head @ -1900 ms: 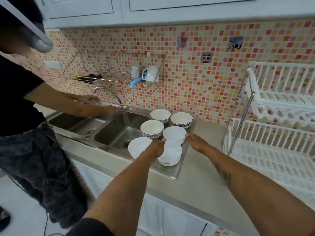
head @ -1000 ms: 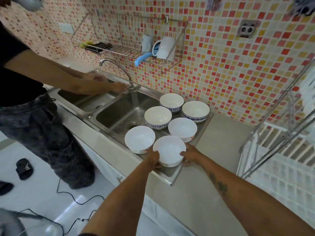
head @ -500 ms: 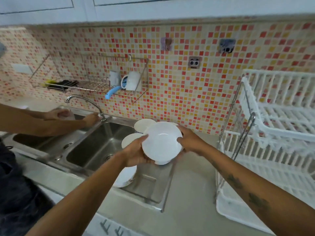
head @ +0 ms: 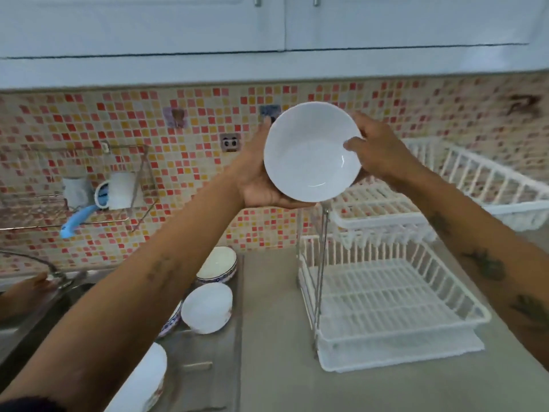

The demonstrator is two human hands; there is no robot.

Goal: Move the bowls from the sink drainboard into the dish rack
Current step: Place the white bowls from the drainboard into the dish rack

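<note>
The white bowl is up in the air in front of me, tipped so that its hollow faces me, held against the tiled wall and just above and to the left of the upper tier of the dish rack. My left hand cups it from below and from the side, palm under the base. My right hand grips the opposite rim, with the thumb over the edge. Both hands are closed on this one bowl.

I judge this to be the carrying step: the bowl is off the drainboard but not yet in the rack. Both tiers look bare, so this seems to be the first bowl to go in.

Next I need to bring it right and down, choose a tier, and turn it so it drains, either mouth down or on edge between the ribs. The metal upright of the rack stands just below the bowl, so I should clear it on the way.

On the drainboard, lower left, other bowls wait: a plain white one, a blue-banded one behind it, another blue-banded one largely hidden by my forearm, and one more white one at the bottom edge. Another person's hand is at the far left, near the tap.
</note>
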